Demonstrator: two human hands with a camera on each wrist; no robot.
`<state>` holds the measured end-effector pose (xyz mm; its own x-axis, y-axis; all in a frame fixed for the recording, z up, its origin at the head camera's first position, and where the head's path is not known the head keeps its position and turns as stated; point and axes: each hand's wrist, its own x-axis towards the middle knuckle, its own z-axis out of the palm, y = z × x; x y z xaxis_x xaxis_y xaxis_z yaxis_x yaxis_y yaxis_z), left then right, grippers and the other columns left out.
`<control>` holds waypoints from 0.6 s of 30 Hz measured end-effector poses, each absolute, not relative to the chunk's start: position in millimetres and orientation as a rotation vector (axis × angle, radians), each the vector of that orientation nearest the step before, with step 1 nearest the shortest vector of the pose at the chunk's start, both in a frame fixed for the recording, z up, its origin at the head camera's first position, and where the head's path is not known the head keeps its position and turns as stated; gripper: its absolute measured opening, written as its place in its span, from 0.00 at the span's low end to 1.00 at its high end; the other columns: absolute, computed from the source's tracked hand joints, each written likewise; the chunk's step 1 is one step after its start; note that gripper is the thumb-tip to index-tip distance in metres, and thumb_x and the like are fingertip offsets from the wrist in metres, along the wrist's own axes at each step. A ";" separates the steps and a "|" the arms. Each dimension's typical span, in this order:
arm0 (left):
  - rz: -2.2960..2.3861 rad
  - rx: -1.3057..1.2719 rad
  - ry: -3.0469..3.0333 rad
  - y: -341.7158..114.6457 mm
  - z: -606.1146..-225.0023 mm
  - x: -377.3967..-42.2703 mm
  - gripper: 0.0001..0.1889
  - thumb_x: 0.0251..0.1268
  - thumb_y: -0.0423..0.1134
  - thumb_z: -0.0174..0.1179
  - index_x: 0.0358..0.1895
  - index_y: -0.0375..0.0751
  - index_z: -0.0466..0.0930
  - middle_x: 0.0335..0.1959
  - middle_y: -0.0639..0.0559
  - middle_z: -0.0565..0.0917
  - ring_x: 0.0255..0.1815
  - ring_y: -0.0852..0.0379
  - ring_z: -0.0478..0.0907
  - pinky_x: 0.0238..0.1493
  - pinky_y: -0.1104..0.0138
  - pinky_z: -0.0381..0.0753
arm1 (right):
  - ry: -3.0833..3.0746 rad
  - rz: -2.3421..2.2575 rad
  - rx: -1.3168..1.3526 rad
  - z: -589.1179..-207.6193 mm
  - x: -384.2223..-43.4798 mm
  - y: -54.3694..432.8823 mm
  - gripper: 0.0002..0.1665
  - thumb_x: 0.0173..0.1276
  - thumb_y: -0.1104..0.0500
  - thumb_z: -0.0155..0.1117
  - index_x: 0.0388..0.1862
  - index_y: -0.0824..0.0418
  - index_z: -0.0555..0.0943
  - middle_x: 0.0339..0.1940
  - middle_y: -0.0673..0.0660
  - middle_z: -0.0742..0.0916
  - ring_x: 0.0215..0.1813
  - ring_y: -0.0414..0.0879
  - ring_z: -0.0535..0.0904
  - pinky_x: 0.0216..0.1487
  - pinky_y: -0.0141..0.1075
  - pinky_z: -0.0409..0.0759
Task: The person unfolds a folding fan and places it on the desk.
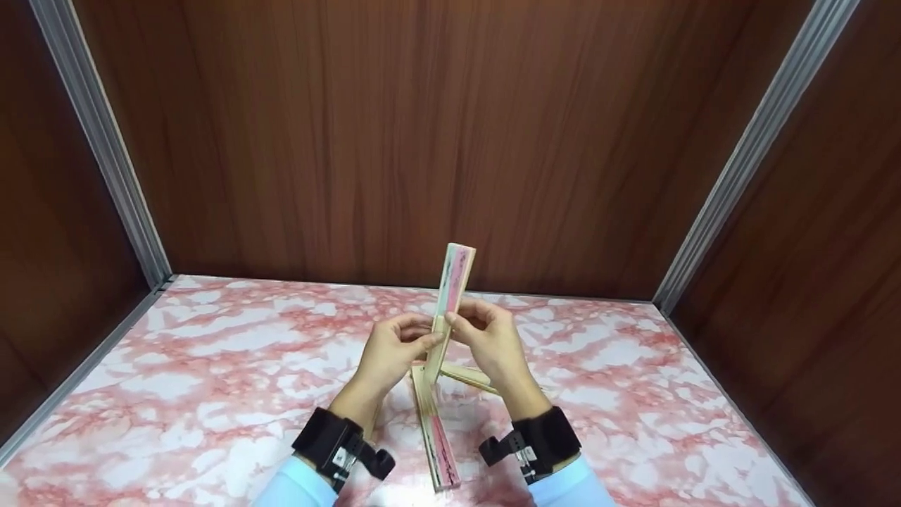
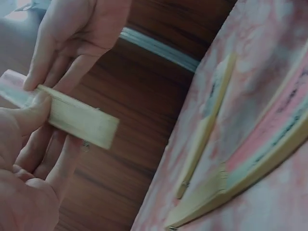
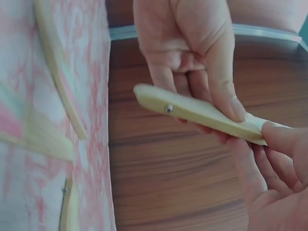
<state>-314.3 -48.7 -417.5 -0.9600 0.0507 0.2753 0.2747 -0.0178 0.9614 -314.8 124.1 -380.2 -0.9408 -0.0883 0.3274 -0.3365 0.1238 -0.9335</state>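
Both hands hold a folded hand fan upright above the table, with pink and pale green paper at its top and bare bamboo sticks below. My left hand pinches it from the left, the thumb across the front of the sticks. From the right, my right hand pinches it slightly higher, near where paper meets bamboo. A metal rivet shows near the fan's lower end in the right wrist view. The fan is folded nearly flat.
A second folded fan lies on the marbled red-and-white table towards me. Another fan is partly hidden by the right wrist, and one more by the left forearm. Brown wood-grain panels with metal corner posts enclose the table.
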 end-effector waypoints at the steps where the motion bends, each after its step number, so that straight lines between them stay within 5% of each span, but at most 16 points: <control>1: -2.100 -0.340 -2.085 -48.7 -415.3 -315.8 0.13 0.69 0.31 0.74 0.53 0.30 0.89 0.45 0.39 0.95 0.37 0.63 0.90 0.40 0.69 0.95 | -2.186 1.944 0.408 -379.4 -316.4 123.9 0.12 0.76 0.66 0.71 0.54 0.72 0.88 0.43 0.61 0.93 0.44 0.39 0.89 0.52 0.35 0.96; 8: -2.220 -0.277 -1.993 -50.1 -405.5 -329.0 0.12 0.72 0.29 0.71 0.53 0.27 0.90 0.46 0.39 0.95 0.39 0.61 0.91 0.48 0.62 0.97 | -2.103 2.094 0.305 -373.5 -331.5 117.4 0.11 0.74 0.66 0.74 0.51 0.70 0.89 0.37 0.52 0.92 0.43 0.40 0.90 0.54 0.38 0.96; 18: -2.247 -0.359 -2.019 -61.1 -413.3 -332.3 0.14 0.74 0.28 0.68 0.57 0.24 0.87 0.47 0.40 0.95 0.40 0.62 0.92 0.53 0.58 0.97 | -2.021 2.270 0.274 -382.4 -339.0 112.6 0.14 0.73 0.69 0.73 0.54 0.75 0.89 0.39 0.53 0.94 0.42 0.40 0.92 0.54 0.39 0.96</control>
<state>-332.3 -61.1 -413.3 -0.9673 0.0826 0.2399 0.2298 -0.1161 0.9663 -339.0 112.6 -382.4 -0.9798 -0.0514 0.1931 -0.1859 -0.1205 -0.9752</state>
